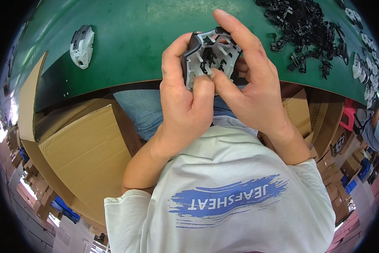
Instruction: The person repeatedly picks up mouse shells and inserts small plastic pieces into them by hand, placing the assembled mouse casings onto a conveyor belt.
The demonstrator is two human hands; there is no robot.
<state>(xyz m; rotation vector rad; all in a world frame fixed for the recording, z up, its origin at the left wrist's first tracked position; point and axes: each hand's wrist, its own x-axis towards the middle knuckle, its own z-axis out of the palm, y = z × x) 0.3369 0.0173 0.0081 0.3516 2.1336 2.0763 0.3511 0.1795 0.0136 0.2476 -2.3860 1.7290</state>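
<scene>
Head view: one open shell, near, centre, gripped between left hand and right hand; black pieces inside, so I judge it part-fitted. Unfitted: loose black parts, far right.

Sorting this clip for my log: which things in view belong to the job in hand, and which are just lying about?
Job in hand:
black-and-white shell, held by left grip and right grip
likely also: black parts heap, loose shell at left, white shells at right

Seemingly lying about:
cardboard box at left
pink object at right
</scene>
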